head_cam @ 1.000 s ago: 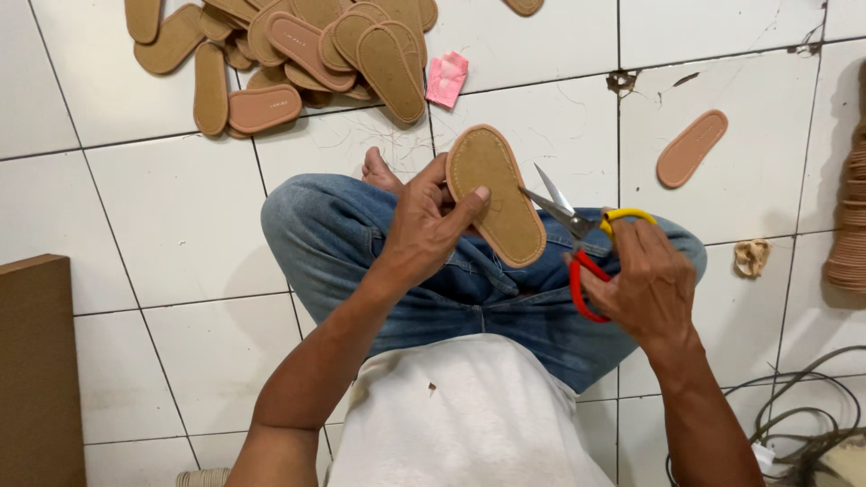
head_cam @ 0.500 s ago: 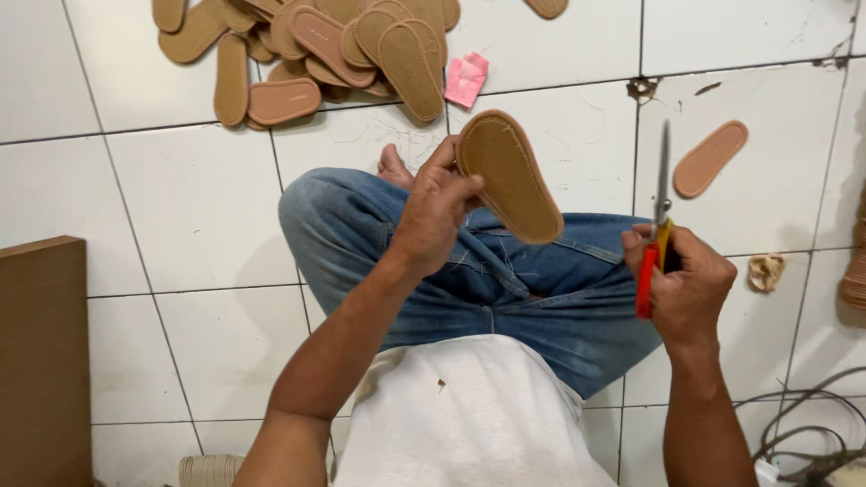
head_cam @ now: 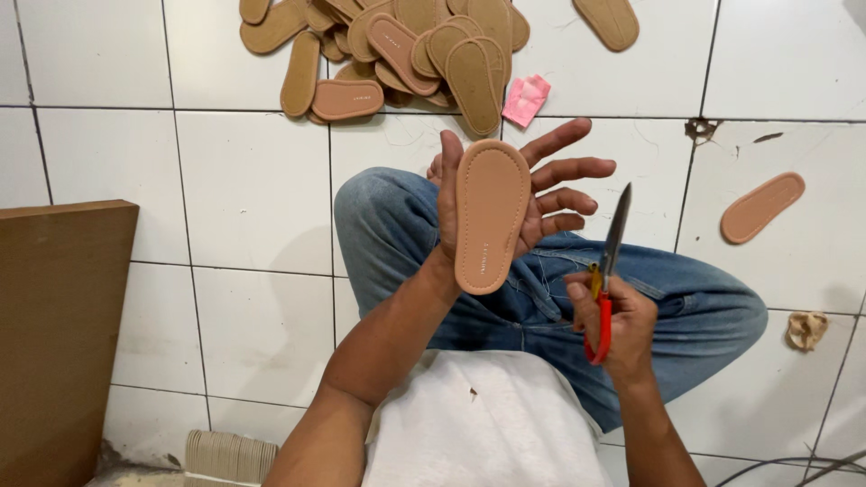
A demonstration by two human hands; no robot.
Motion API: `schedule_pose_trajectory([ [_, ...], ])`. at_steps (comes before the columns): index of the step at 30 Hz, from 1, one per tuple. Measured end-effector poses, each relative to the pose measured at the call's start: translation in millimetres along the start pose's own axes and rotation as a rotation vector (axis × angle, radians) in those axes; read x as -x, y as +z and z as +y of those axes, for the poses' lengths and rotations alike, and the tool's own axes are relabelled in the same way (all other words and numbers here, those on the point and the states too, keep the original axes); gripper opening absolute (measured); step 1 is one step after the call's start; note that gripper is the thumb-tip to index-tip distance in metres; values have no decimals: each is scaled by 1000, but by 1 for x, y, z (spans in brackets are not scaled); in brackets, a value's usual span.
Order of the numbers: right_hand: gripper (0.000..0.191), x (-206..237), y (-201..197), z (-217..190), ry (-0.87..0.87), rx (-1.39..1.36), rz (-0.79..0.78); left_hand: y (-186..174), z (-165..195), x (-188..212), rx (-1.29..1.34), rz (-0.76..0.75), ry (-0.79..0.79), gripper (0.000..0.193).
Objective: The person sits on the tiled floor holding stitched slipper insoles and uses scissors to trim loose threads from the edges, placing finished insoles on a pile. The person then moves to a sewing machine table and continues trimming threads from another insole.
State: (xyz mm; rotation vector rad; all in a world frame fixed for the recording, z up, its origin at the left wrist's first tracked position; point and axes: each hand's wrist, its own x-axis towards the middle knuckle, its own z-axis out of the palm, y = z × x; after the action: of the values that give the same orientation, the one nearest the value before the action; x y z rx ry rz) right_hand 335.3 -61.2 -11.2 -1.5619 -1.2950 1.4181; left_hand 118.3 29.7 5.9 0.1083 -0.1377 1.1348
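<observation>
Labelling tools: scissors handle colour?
Red, with a yellow inner part, on the scissors; head view.

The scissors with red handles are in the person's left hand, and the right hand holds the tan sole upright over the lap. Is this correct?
Not quite: the hands are swapped. In the head view the scissors with red handles are in the right hand, blades pointing up, and the left hand holds the tan sole upright over the lap, fingers spread behind it.
</observation>
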Motion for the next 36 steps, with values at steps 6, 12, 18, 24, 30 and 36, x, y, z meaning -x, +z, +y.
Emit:
schedule_pose_trajectory([
  [6,22,-2,6,-7,83,30,-30,9,6,-5,67,-80,-6,116],
  [12,28,-14,-27,-17,130,309,104,1,18,-5,-442,326,146,93],
  [18,42,-52,-123,0,-19,700,560,7,85,-50,-779,426,241,78],
  [24,71,-90,-177,11,255,814,692,25,110,-43,-1366,762,327,50],
  [30,84,-123,-158,19,349,857,550,19,99,-16,-1361,923,135,35],
  [36,70,-134,-156,28,295,791,436,7,79,-23,-1425,828,-27,38],
])
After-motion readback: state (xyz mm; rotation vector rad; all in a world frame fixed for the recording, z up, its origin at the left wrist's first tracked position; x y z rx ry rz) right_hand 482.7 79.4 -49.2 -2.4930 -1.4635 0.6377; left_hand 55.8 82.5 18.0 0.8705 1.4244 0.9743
